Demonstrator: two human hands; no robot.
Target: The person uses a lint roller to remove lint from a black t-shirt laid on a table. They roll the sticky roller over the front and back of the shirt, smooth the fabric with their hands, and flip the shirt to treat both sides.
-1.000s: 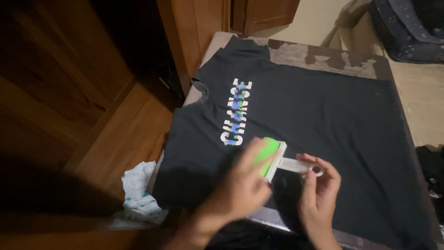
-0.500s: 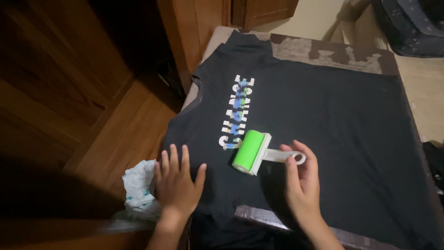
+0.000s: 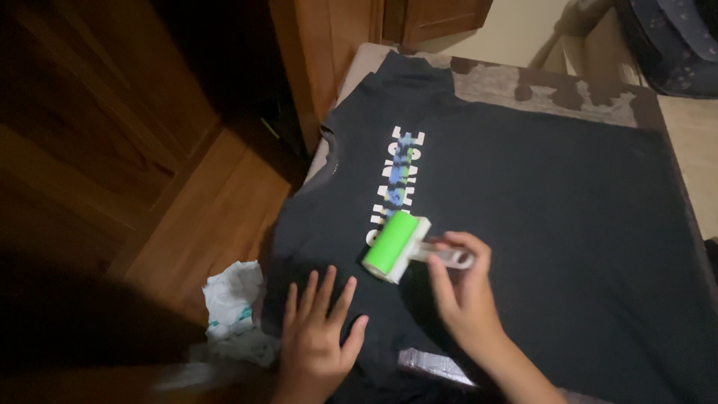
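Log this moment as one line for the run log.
right hand: grips white handle, green lint roller on black T-shirt | left hand: flat on shirt hem | white cloth: on floor

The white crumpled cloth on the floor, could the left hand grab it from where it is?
Probably yes. The left hand lies flat on the dark shirt near its edge, and the white cloth sits just beside it with nothing between them.

Single head-worn view, looking steeply down from close above the person's hands. It faces forward across a black printed cotton T-shirt [image 3: 523,224] lying beyond the fingertips.
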